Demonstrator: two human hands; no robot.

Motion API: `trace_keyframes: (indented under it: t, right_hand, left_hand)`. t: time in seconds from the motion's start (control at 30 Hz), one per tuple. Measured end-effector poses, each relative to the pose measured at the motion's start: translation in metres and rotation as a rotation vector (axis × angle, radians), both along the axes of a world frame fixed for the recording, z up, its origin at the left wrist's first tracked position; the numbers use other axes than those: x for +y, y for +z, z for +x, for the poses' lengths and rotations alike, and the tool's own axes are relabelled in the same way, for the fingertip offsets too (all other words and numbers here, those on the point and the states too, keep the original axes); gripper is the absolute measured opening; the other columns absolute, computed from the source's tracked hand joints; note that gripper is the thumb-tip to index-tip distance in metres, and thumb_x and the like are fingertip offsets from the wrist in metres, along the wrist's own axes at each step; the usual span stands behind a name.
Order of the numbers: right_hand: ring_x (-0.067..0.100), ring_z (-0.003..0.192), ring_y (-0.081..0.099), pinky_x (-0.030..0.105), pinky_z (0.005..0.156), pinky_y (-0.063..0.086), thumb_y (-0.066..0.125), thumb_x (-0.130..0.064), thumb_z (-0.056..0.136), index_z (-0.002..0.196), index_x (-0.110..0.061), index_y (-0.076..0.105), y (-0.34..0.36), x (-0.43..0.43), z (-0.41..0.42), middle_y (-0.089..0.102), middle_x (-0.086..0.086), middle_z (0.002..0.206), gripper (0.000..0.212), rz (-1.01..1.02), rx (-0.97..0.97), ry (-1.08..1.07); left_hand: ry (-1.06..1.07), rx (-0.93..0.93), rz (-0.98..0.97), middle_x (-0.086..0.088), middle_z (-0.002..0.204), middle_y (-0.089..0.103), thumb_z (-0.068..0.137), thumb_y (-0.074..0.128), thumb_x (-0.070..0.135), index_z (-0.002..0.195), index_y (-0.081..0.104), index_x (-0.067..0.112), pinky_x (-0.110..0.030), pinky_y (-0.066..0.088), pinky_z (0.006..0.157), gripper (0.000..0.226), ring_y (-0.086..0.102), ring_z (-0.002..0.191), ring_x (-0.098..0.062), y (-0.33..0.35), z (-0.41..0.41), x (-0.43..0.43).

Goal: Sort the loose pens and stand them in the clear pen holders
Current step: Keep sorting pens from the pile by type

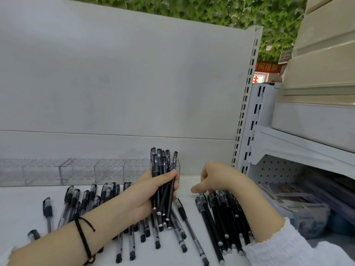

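Inside L hand [144,192], pen bundle [160,162] half-hidden; R hand [218,177] grip unclear.

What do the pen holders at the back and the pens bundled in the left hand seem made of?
Pen holders: clear, glossy rigid plastic, likely acrylic; the grey panel shows through and the edges glint. Bundled pens in the left hand: matte black barrels, probably plastic, with small silvery end plugs that may be metal.
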State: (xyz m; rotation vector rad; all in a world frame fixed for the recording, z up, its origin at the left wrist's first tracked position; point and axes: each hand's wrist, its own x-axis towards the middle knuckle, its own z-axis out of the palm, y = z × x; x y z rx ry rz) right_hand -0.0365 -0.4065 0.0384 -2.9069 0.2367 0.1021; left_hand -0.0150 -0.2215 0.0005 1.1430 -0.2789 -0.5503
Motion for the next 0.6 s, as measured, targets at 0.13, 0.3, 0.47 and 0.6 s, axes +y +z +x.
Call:
trace_keyframes:
  t: [0.13,0.3,0.47,0.6]
  right_hand:
    - [0.017,0.062,0.048,0.028,0.060,0.036,0.076,-0.060,0.068,0.069,-0.014,0.059,0.000,0.000,-0.001,0.051,-0.003,0.065,0.049,-0.083,0.078,0.011]
    - [0.018,0.068,0.055,0.029,0.064,0.042,0.079,-0.057,0.067,0.081,-0.007,0.066,-0.002,0.001,-0.001,0.059,0.000,0.073,0.053,-0.093,0.091,0.029]
    - [0.021,0.083,0.064,0.033,0.076,0.051,0.074,-0.052,0.074,0.088,-0.010,0.070,-0.015,0.011,0.012,0.065,-0.001,0.079,0.044,-0.081,-0.072,0.041]
    - [0.020,0.088,0.065,0.034,0.077,0.052,0.071,-0.054,0.076,0.090,-0.013,0.069,-0.020,0.017,0.017,0.070,0.000,0.090,0.044,-0.034,-0.123,0.023]
  left_hand:
    - [0.000,0.007,-0.007,-0.009,0.067,0.060,0.088,0.065,0.013,0.089,0.061,0.003,-0.025,0.056,0.054,0.011,0.059,0.054,-0.016,0.000,-0.001,0.000]
    - [0.000,0.009,0.000,-0.009,0.068,0.061,0.088,0.066,0.013,0.092,0.061,0.002,-0.025,0.055,0.052,0.012,0.060,0.054,-0.017,0.001,-0.001,0.000]
    - [0.015,0.009,0.013,-0.010,0.068,0.062,0.088,0.066,0.014,0.094,0.061,0.001,-0.024,0.055,0.051,0.015,0.060,0.054,-0.018,0.001,-0.002,-0.001]
    - [0.034,0.008,0.025,-0.011,0.068,0.062,0.089,0.066,0.015,0.093,0.063,0.001,-0.025,0.055,0.052,0.015,0.060,0.055,-0.019,0.000,0.000,-0.001]
